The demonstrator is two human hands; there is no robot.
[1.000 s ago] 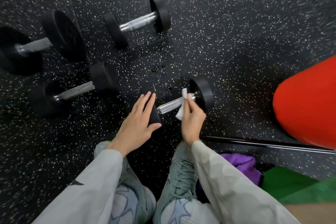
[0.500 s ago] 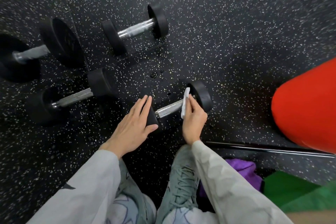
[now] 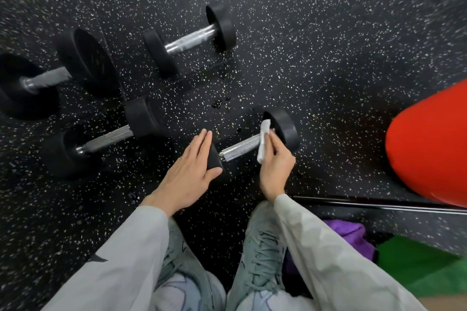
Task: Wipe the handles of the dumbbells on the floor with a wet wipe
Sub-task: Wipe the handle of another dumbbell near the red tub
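Several black dumbbells with silver handles lie on the speckled rubber floor. The nearest dumbbell (image 3: 240, 148) lies just ahead of my feet. My left hand (image 3: 188, 171) rests flat on its left weight with straight fingers. My right hand (image 3: 275, 161) pinches a white wet wipe (image 3: 262, 141) against the right end of the handle, beside the right weight (image 3: 285, 129). A second dumbbell (image 3: 106, 137) lies to the left, a third (image 3: 189, 39) farther ahead, and a large one (image 3: 50, 78) at the far left.
A big red padded object (image 3: 429, 149) stands at the right. A black bar (image 3: 379, 203) lies along the floor behind my right hand. Purple cloth (image 3: 351, 235) and a green mat (image 3: 419, 265) sit at the lower right. My grey shoes (image 3: 260, 255) are below.
The wipe has stayed at the right end of the handle, shifting only slightly against it. My left hand keeps resting on the left weight. The view has drifted a little.
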